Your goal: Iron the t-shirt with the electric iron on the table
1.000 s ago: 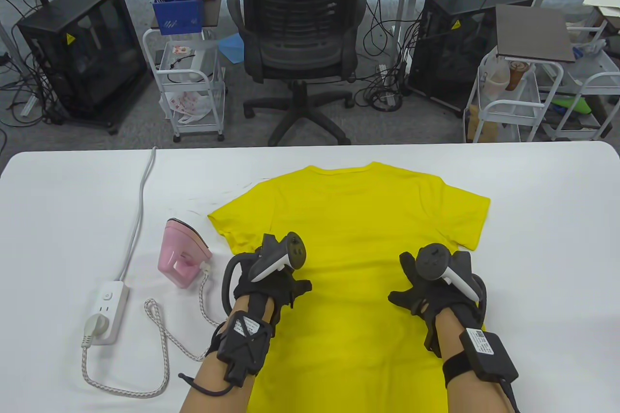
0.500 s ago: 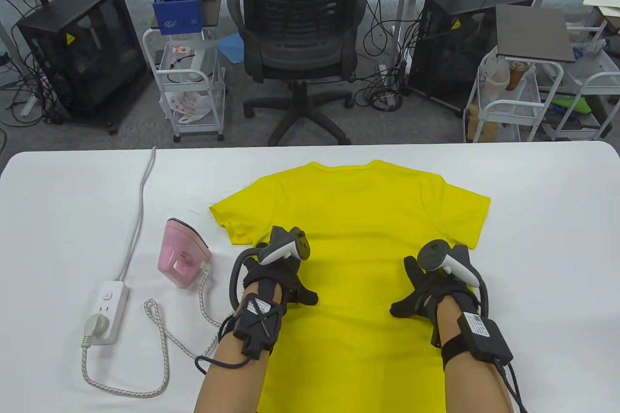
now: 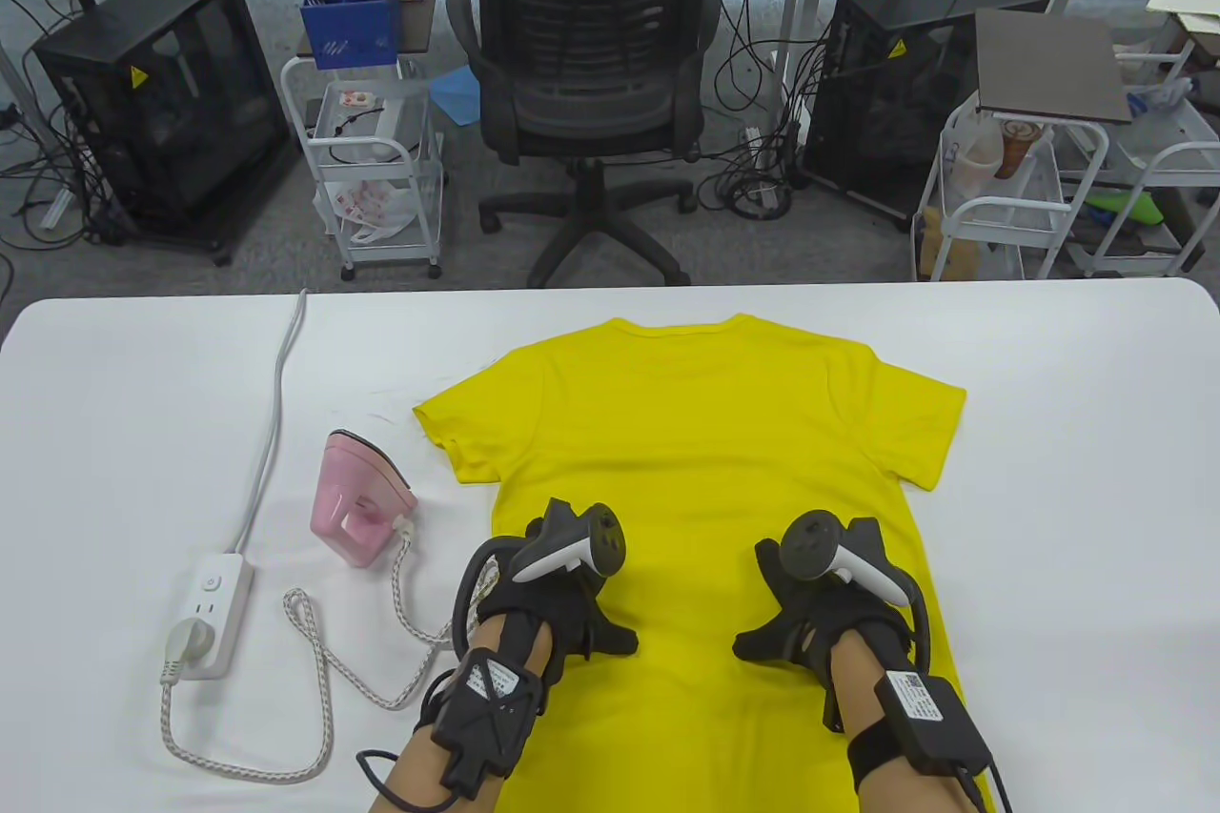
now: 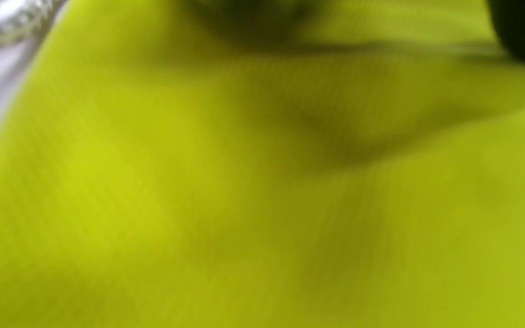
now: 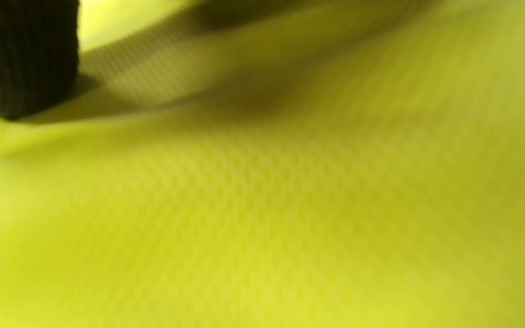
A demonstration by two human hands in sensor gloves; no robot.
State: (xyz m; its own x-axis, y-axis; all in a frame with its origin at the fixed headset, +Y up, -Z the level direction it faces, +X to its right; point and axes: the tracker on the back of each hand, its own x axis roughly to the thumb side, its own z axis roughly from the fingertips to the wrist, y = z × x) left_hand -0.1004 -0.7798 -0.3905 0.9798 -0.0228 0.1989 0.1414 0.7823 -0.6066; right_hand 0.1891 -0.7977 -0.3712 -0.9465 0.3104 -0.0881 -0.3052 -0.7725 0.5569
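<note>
A yellow t-shirt lies flat on the white table, collar at the far side. My left hand rests flat on the shirt's left lower part, thumb out to the right. My right hand rests flat on the right lower part, thumb out to the left. Neither hand grips anything. A small pink electric iron lies on the table left of the shirt, apart from both hands. Both wrist views are filled with blurred yellow fabric, with a black glove tip at the right wrist view's top left.
A white power strip lies at the left with the iron's plug in it. The braided iron cord loops between strip and iron, near my left wrist. The strip's grey cable runs to the far edge. A black office chair stands beyond the table.
Both hands have slid down the shirt toward the near edge, and the right hand has also moved inward. The left sleeve has flattened and lies a little narrower. The iron has not moved.
</note>
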